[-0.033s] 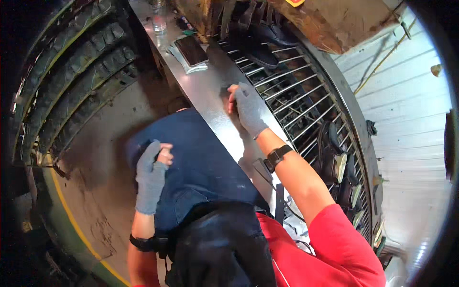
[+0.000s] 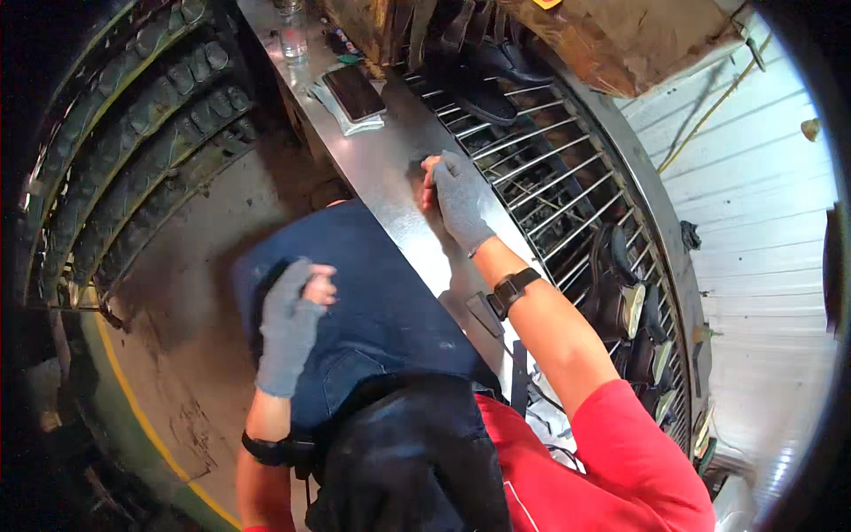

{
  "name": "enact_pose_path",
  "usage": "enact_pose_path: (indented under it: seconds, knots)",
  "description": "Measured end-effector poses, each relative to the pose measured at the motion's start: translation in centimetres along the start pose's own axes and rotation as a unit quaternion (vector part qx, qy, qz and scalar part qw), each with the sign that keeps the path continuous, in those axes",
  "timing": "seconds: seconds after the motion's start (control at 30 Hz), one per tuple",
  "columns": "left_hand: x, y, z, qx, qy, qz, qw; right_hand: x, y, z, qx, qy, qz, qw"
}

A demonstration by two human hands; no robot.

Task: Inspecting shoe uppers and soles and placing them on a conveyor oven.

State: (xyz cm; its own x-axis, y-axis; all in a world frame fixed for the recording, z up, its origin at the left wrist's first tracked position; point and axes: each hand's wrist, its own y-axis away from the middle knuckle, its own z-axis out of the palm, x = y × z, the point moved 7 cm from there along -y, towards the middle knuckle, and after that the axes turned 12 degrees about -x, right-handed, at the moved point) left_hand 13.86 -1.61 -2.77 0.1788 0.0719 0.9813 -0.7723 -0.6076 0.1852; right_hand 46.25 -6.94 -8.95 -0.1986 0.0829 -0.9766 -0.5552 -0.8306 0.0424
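Holding shoes (image 2: 608,301), a rack (image 2: 541,160) flanks the right grip (image 2: 456,199).

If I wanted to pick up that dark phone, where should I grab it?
Probably pinch the phone by its two long edges, coming from above with the right hand: it lies flat, top uncovered, on a pale cloth, so its slim sides should be easiest to squeeze.

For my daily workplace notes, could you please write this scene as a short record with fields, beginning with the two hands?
Left hand: grey glove, fingers curled, over dark blue trousers; no object visible
Right hand: grey glove, fingers curled, over metal bench; no object visible
On bench: dark phone on pale cloth, clear bottle
Beside bench: barred metal rack holding black shoes
Floor: yellow line at left
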Motion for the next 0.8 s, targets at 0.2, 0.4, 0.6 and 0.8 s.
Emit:
enact_pose_path:
  seconds: [0.2, 0.4, 0.6, 0.8]
  knots:
    - [4.0, -4.0, 13.2, -0.235, -0.021, 0.092, 0.967, -0.8, -0.3, 1.0, 0.062, 0.049, 0.011, 0.997]
    - [3.6, -5.5, 18.9, -0.272, -0.004, 0.031, 0.962, -0.5, 0.1, 0.6, 0.020, 0.043, 0.004, 0.999]
    - [2.0, -6.1, 19.1, -0.290, 0.019, -0.018, 0.957, 0.4, -0.9, 1.3, 0.018, 0.230, -0.020, 0.973]
    - [4.1, -6.6, 18.8, -0.279, -0.029, 0.012, 0.960, -0.7, -0.5, 3.0, 0.014, 0.377, -0.046, 0.925]
